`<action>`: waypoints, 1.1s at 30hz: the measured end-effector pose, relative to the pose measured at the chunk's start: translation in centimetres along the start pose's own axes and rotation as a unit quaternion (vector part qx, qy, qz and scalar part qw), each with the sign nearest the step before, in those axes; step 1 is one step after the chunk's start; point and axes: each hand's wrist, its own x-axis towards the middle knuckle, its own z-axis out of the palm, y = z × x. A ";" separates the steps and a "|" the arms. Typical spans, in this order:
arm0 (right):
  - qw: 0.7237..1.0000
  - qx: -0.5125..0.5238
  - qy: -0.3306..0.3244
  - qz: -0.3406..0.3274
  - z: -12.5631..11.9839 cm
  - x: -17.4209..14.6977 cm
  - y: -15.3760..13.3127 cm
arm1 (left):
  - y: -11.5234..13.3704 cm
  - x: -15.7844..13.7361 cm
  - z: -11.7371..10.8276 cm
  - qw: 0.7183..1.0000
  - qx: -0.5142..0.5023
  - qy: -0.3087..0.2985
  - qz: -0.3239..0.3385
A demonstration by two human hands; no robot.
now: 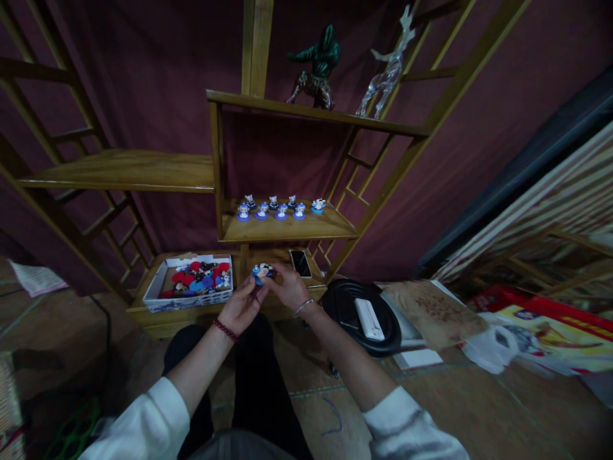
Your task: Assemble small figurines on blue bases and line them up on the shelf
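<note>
Between my two hands I hold a small blue-and-white figurine (261,273), in front of the low shelf. My left hand (244,305) pinches it from the left and below, while my right hand (289,287) grips its right side with the fingers. A white box (189,303) to the left of my hands holds a heap of red, blue and black figurines (204,279). Above my hands, several figurines (281,211) stand in rows on the middle shelf (287,230); a blue-based one (318,206) stands at their right end.
A phone (300,263) lies on the low shelf at right. Higher up stand a dark green statue (318,67) and a clear deer figure (387,70). On the floor at right are a round black object (335,300), a white box (368,319) and a plastic bag (493,348).
</note>
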 end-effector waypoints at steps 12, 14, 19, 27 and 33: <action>0.999 0.017 0.037 0.007 -0.8 -0.1 1.3 | -1.1 1.1 0.3 0.999 0.023 -0.021 0.005; 0.999 0.019 0.040 0.008 -1.0 -0.2 1.4 | -1.3 1.0 0.6 0.999 0.021 -0.026 0.000; 0.996 0.068 0.049 0.025 -1.0 -0.7 2.2 | -1.5 1.2 1.3 1.000 0.020 -0.013 -0.003; 0.992 0.107 0.050 0.046 -0.7 -0.8 3.3 | -1.8 1.7 2.1 0.999 0.042 -0.005 0.009; 0.994 0.081 0.046 0.054 -1.6 -0.8 3.0 | -2.2 1.9 3.1 0.998 0.053 -0.030 0.001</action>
